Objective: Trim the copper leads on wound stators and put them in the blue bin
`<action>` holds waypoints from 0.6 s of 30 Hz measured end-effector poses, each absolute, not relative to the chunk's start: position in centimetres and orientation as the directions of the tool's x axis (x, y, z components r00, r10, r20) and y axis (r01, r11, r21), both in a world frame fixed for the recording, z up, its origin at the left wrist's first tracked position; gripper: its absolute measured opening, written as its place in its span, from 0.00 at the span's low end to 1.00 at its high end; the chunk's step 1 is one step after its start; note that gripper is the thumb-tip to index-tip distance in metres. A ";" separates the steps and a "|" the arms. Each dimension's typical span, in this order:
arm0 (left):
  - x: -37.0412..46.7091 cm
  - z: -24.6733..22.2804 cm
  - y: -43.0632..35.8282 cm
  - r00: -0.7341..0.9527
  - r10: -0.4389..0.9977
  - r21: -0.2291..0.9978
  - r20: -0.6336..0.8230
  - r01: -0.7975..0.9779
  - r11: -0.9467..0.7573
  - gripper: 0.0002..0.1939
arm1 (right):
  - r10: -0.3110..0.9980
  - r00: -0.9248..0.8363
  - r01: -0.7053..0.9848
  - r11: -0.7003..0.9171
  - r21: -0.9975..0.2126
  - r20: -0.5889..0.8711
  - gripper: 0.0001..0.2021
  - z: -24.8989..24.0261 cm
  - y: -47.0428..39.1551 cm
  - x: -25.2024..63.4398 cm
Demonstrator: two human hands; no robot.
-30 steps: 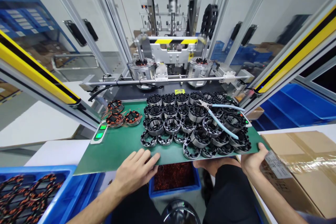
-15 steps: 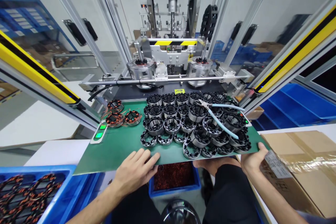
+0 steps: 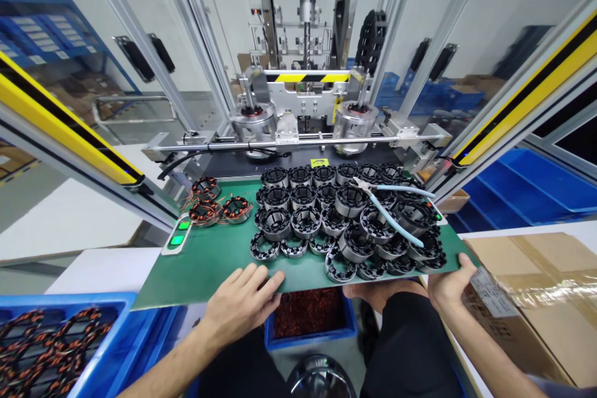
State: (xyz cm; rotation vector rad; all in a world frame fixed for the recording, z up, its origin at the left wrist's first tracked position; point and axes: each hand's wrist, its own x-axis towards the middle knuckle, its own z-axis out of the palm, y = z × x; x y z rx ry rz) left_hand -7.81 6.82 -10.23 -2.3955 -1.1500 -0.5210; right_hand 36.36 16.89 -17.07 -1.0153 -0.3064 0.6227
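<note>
My left hand [image 3: 245, 301] lies over the front edge of the green tabletop [image 3: 209, 267], its fingers extended and touching the surface, with nothing held. At the right front corner my right hand [image 3: 451, 280] grips the tabletop edge, thumb on top and the other fingers hidden. Between the hands stand rows of bare motor stator cores [image 3: 305, 222], some stacked. Light-blue-handled cutting pliers [image 3: 387, 211] lie across the cores on the right. Several stators wound with copper wire [image 3: 236, 208] sit at the left rear of the tabletop.
Behind the tabletop is a winding machine with two clear cylindrical fixtures [image 3: 356, 127] and a metal bar [image 3: 303, 142]. Green-lit buttons [image 3: 177, 240] sit at left. A blue bin [image 3: 124, 317] holds wound stators, another [image 3: 310, 343] copper scraps. A cardboard box [image 3: 536, 267] stands right.
</note>
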 end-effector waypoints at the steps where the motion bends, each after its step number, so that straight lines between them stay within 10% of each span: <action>1: -7.8 -10.2 6.8 0.587 0.634 -0.216 0.504 0.796 -0.565 0.11 | 0.614 0.788 -0.338 0.375 -0.863 -0.042 0.20 -17.1 16.9 36.3; 18: -7.8 -10.4 6.8 0.585 0.642 -0.225 0.495 0.800 -0.556 0.13 | 0.621 0.783 -0.336 0.384 -0.860 -0.029 0.19 -17.2 16.9 36.4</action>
